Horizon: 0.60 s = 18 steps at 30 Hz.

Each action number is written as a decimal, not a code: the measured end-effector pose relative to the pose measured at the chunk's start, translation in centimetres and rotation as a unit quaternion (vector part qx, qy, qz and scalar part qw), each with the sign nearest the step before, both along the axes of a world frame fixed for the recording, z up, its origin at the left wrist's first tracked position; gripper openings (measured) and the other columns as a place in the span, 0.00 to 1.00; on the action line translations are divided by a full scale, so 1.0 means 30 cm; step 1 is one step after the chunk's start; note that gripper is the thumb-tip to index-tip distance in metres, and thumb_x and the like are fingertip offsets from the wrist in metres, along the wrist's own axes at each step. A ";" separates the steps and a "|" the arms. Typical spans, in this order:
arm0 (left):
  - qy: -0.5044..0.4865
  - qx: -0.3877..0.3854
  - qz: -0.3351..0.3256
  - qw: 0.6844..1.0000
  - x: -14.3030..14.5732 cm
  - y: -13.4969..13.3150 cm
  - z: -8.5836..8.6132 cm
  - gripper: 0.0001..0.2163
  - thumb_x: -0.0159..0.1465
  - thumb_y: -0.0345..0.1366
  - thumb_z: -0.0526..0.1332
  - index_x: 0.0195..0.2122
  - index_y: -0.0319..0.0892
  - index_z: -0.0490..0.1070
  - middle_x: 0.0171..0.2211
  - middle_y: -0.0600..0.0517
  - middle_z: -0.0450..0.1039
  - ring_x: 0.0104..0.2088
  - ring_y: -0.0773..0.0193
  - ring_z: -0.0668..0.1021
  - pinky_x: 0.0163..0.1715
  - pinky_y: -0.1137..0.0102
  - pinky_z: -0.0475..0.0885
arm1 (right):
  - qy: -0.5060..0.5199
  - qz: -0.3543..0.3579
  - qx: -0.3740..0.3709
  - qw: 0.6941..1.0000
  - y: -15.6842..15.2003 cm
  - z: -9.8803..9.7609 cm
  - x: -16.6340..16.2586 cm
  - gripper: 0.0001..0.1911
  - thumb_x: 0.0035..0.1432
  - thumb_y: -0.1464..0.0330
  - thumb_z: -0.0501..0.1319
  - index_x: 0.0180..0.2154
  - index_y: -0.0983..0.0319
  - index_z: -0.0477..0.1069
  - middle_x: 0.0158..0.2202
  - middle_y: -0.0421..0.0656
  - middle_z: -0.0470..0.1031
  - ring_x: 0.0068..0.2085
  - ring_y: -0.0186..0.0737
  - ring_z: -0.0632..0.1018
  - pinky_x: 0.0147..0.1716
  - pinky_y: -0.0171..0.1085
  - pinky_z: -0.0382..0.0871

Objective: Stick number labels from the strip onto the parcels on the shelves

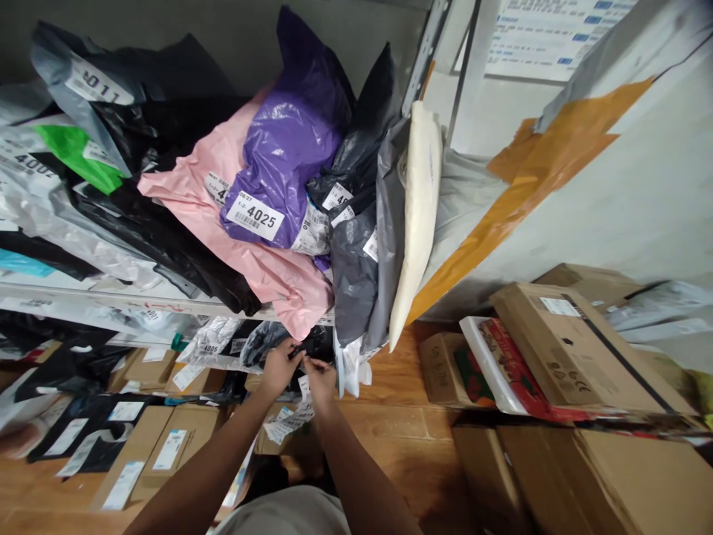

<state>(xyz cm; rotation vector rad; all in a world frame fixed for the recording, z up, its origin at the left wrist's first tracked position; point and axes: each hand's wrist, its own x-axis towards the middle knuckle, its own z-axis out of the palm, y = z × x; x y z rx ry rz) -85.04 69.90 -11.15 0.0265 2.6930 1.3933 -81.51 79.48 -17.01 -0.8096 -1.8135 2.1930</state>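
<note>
Both my hands reach down to the lower shelf. My left hand (278, 365) closes its fingers on a black plastic parcel bag (315, 343) lying there. My right hand (321, 377) pinches the same bag close to its white label (304, 386). A strip of white printed labels (287, 425) hangs just below my hands. On the upper shelf above them lie a pink mailer bag (278, 279), a purple bag (290, 137) labelled 4025 and a grey bag (353, 279).
The metal shelf edge (83, 305) runs across the left. Black and grey bags pile up at the upper left. Cardboard boxes (579, 349) stack at the right, flat boxes (161, 446) lie at the lower left. A wooden floor (401, 438) shows between them.
</note>
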 end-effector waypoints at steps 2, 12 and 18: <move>0.018 -0.018 -0.002 1.000 0.005 0.003 0.004 0.07 0.54 0.36 0.59 0.35 0.44 0.70 0.35 0.51 0.79 0.41 0.57 0.80 0.40 0.68 0.73 | -0.004 -0.010 -0.029 1.000 -0.004 0.004 -0.004 0.15 0.37 0.58 0.69 0.22 0.64 0.78 0.24 0.48 0.80 0.28 0.44 0.79 0.30 0.40 0.73; 0.072 -0.011 -0.015 0.997 0.013 0.000 -0.020 0.07 0.55 0.39 0.58 0.34 0.45 0.70 0.33 0.50 0.80 0.40 0.54 0.81 0.38 0.65 0.75 | -0.018 -0.016 -0.052 0.998 0.000 0.018 -0.014 0.10 0.36 0.62 0.68 0.19 0.63 0.77 0.21 0.44 0.79 0.26 0.42 0.78 0.27 0.36 0.69; 0.060 0.004 -0.011 0.998 0.012 0.000 -0.017 0.06 0.55 0.39 0.58 0.33 0.45 0.70 0.34 0.50 0.80 0.41 0.55 0.81 0.40 0.64 0.74 | -0.021 -0.009 -0.068 0.997 0.004 0.027 -0.013 0.08 0.36 0.64 0.68 0.20 0.63 0.77 0.23 0.45 0.80 0.27 0.42 0.78 0.29 0.37 0.70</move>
